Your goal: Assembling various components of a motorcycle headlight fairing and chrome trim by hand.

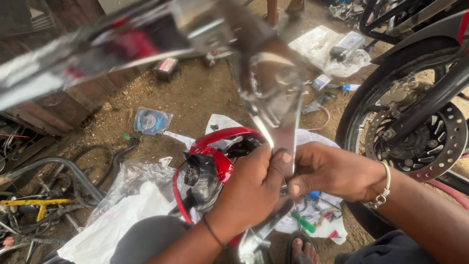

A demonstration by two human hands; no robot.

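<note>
Both hands closed together on a shiny chrome metal bar [286, 132], blurred higher up, rising toward the top left. Left hand [256, 188], thin dark band at the wrist, fingers curled around the bar's lower stretch, thumb pressed against the metal. Right hand [332, 171], silver chain bracelet at the wrist, pinching the same bar from the other side, thumb and forefinger narrow, touching the left thumb.

Just left of the bar, behind the left hand: red plastic motorcycle headlight cowl [217, 156] with a dark round lamp, lying on white paper sheets [220, 122]. Right of the bar, near: black motorcycle front wheel [415, 132] with drilled brake disc. Below the bar: green-handled screwdriver [303, 222] on the paper, beside a sandalled foot.

Bare sandy dirt ground [195, 93] beyond the bar, scattered with small boxes and a clear plastic packet [152, 121]. Far left of the bar: wooden plank wall [63, 110], tangled cables and tubing. Open dirt only between cowl and wall; wheel crowding the right edge.
</note>
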